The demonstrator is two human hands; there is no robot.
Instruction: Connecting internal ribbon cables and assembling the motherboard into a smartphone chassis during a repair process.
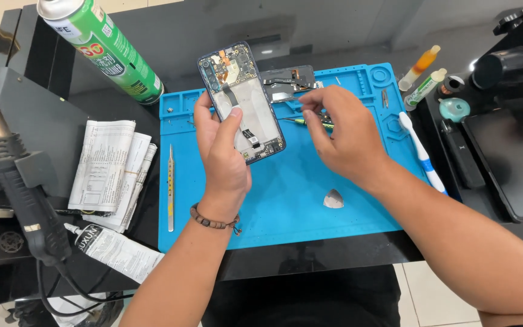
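Left hand [222,154] clamps opened phone [241,102] above blue mat [286,206]. Right hand [343,136] just beside, fingers pinched together; contents unclear. Tweezers [171,188], grey pick [333,199] on mat; toothbrush [422,151] right, spray can [101,45] far left.

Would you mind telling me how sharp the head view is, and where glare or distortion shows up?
Head view: the opened phone in the left hand is sharp, circuit parts readable; the right hand shows no motion blur; soft glare lies on the glossy black tabletop beside the blue mat; the green spray can leans with wide-angle stretch near the corner; shadows are soft.
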